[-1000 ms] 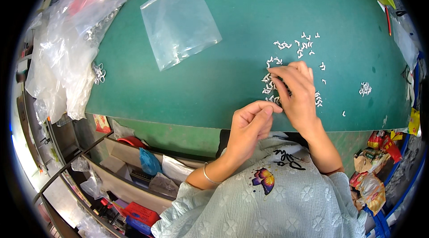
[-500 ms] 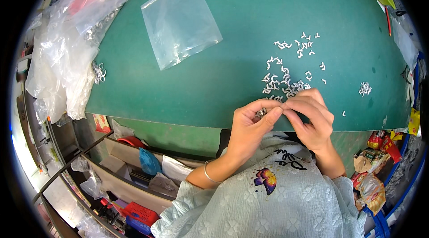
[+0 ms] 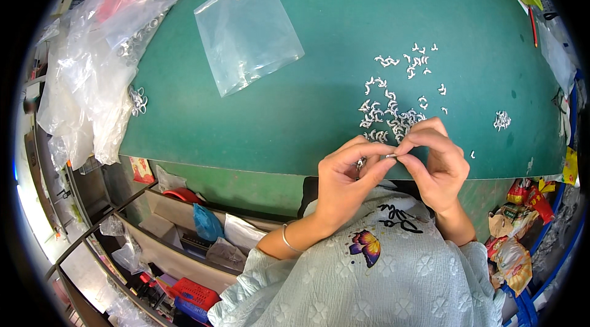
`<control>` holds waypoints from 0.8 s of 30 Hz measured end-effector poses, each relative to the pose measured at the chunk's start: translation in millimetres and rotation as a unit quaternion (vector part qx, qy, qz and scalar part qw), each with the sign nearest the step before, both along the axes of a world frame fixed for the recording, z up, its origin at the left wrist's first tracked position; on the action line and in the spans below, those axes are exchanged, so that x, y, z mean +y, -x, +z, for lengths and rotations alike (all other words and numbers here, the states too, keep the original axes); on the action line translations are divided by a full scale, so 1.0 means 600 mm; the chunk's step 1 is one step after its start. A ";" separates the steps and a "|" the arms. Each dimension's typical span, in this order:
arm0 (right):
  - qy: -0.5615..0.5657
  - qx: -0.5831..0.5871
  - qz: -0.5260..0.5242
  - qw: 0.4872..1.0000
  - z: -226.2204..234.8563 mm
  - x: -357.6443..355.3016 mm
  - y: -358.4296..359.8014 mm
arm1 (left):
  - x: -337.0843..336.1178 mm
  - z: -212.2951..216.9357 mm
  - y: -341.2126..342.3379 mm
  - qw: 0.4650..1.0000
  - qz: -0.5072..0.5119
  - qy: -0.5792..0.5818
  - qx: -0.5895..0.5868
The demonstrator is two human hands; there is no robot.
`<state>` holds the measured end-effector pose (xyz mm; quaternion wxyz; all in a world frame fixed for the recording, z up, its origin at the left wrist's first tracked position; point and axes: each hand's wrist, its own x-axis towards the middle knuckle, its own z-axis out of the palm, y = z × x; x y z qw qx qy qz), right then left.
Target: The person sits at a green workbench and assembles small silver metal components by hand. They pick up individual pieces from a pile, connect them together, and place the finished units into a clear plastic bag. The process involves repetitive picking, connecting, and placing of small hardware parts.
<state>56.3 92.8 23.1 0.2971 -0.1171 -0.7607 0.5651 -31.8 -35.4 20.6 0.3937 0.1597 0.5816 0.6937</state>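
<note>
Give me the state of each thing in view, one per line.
left hand: pinched on a small metal ring
right hand: pinching a small white piece against the ring
small white pieces: loose, scattered on the green table
clear bag: lying flat, a few pieces inside
pile of plastic bags: crumpled at table's left edge

Clear flat zip bag [image 3: 247,31] lies mid-left on my green counter [image 3: 307,118], few small white bits in its top corner. Heap of crumpled clear bags [image 3: 92,63] at left edge. Red-yellow snack packets [image 3: 522,204] below counter, right side.
</note>
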 end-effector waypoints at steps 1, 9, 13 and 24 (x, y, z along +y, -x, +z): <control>0.008 -0.001 -0.002 1.000 0.000 -0.001 -0.001 | 0.000 0.003 0.000 1.000 -0.003 0.003 0.000; 0.022 -0.086 -0.071 0.994 0.000 0.038 -0.003 | 0.005 -0.003 0.000 0.996 0.000 -0.023 -0.083; -0.200 -0.224 -0.151 0.942 -0.025 0.119 0.033 | 0.003 -0.017 0.002 0.963 -0.019 -0.100 -0.249; -0.077 -0.253 0.199 0.944 -0.003 0.074 -0.002 | 0.004 -0.023 0.012 0.957 0.034 -0.083 -0.275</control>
